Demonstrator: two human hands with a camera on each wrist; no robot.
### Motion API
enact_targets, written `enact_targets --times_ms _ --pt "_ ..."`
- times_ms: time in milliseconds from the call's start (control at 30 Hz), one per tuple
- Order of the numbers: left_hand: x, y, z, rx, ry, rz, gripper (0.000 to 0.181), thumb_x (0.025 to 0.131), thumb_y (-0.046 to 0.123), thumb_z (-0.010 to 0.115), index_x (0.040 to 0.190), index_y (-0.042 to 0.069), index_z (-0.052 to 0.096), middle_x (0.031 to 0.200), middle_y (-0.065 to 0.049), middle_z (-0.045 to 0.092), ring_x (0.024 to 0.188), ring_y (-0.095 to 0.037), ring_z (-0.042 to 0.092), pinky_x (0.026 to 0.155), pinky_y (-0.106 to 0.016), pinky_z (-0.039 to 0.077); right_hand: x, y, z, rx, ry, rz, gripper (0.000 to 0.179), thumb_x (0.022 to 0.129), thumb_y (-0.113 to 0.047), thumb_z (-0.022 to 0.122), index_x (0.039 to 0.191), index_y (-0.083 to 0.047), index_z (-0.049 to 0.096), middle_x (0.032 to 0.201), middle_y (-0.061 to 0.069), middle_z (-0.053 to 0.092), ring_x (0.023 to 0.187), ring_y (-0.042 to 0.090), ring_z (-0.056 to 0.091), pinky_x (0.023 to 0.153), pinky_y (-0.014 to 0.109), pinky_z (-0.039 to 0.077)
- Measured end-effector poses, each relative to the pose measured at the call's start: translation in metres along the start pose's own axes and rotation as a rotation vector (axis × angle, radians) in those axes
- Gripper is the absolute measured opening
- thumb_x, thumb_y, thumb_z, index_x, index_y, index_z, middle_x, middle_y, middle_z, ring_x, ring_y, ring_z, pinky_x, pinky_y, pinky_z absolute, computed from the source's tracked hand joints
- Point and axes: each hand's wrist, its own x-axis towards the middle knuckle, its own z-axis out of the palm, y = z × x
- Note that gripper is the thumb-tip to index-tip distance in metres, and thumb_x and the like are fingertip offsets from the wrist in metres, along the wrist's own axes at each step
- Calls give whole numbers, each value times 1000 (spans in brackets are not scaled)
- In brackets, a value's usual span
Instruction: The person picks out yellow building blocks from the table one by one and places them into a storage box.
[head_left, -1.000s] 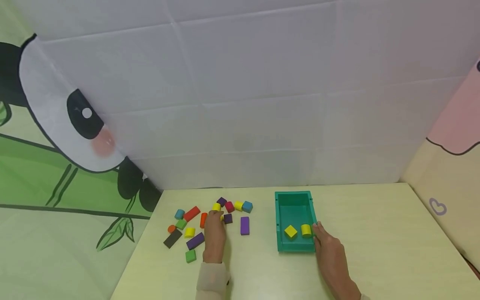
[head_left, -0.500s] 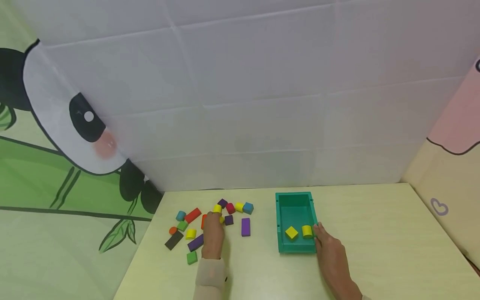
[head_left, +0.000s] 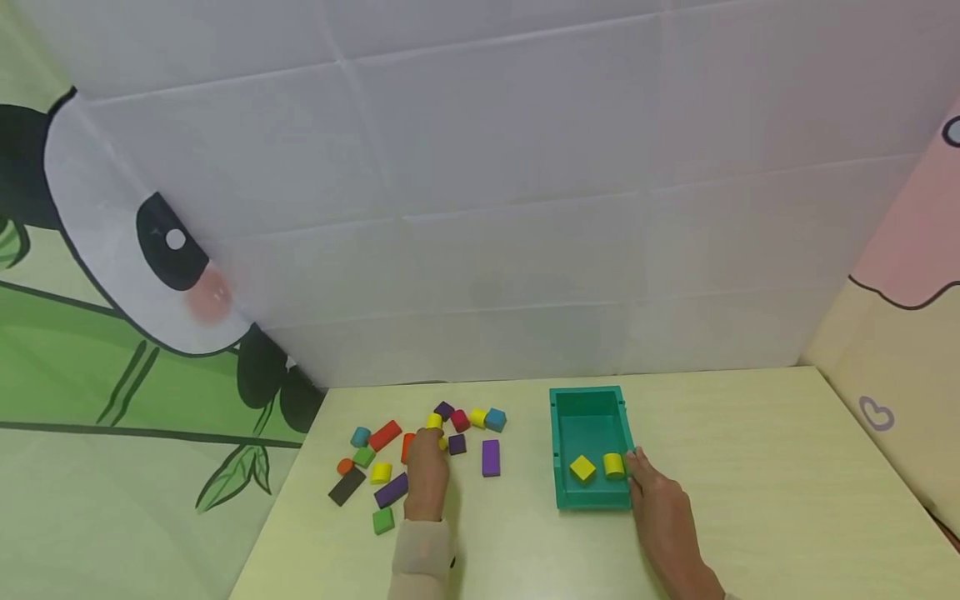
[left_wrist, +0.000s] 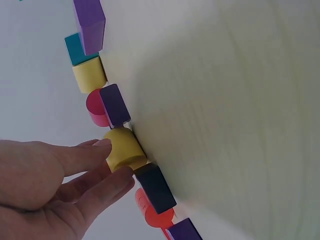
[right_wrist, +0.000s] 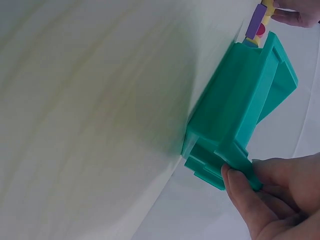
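Observation:
My left hand [head_left: 427,477] is among the loose blocks on the left of the table. In the left wrist view its thumb and fingers pinch a yellow cylinder block [left_wrist: 125,148], with a dark block [left_wrist: 156,188] and a purple block [left_wrist: 115,105] close on either side. The right hand [head_left: 664,521] grips the right wall of a green bin [head_left: 594,504]; the right wrist view shows fingers and thumb on both sides of its rim [right_wrist: 235,155]. Inside the bin lie a yellow cube [head_left: 582,468] and a yellow cylinder [head_left: 613,465].
Around the left hand are scattered a red block [head_left: 386,435], a black block [head_left: 347,486], a green cube [head_left: 383,521] and several others. A purple block [head_left: 491,458] lies between them and the bin. Behind the table [head_left: 787,483] hangs a pale cloth [head_left: 480,208].
The head view has shifted slightly. Both hands stay nearly in place, the left at the yellow cylinder block and the right on the bin's wall.

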Motion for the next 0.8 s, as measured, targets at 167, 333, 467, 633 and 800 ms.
enact_targets --times_ms 167,333,467,633,800 --pt "1 0 1 -5 -43 -33 25 100 -14 51 113 -12 72 102 -23 65 92 -37 64 91 -52 59 -1 0 0 3 -4 6 45 88 11 77 132 11 66 137 30 62 115 48 68 89 55 60" --pt "2 2 0 4 -78 -58 25 101 -15 50 112 -11 72 103 -23 65 93 -36 65 90 -51 59 -1 -1 -1 8 -14 9 45 89 11 76 133 11 66 138 30 61 117 48 67 90 55 59" --pt "2 2 0 -2 -101 -83 27 101 -14 48 114 -10 71 108 -24 66 97 -37 66 91 -51 59 0 -1 0 9 -25 18 45 90 10 76 133 10 65 139 29 60 118 48 67 91 55 59" --pt "2 1 3 10 -100 -64 28 99 -14 48 113 -10 72 113 -27 70 102 -42 68 92 -54 59 1 0 1 7 -21 19 46 89 10 76 134 10 65 139 29 60 118 48 66 91 54 59" --pt "3 1 4 6 -114 -93 29 101 -13 48 115 -10 73 116 -27 70 106 -43 68 95 -54 59 1 0 1 4 -9 9 46 88 11 77 132 10 66 138 29 61 116 47 68 90 54 60"
